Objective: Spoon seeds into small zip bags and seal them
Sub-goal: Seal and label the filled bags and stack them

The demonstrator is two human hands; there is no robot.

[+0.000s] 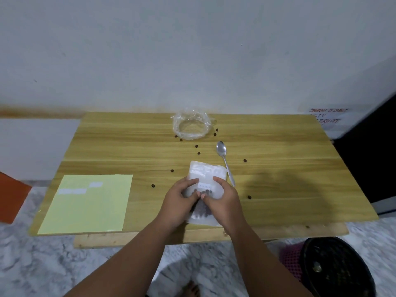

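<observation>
A small clear zip bag (203,217) with dark seeds inside and a white label lies near the table's front edge. My left hand (179,201) and my right hand (220,200) both pinch it, thumbs meeting over the seeds. Just beyond them sits a pile of empty zip bags (206,171). A metal spoon (224,157) lies on the table to the right of the pile, bowl pointing away. A rolled-down clear plastic bag (190,126) stands at the back. Several loose seeds (153,185) are scattered over the wood.
A pale yellow label sheet (90,204) lies at the table's front left. The wooden table (289,185) stands against a white wall. A black and pink mesh basket (334,269) sits on the floor at the right. An orange object (10,198) is at the left.
</observation>
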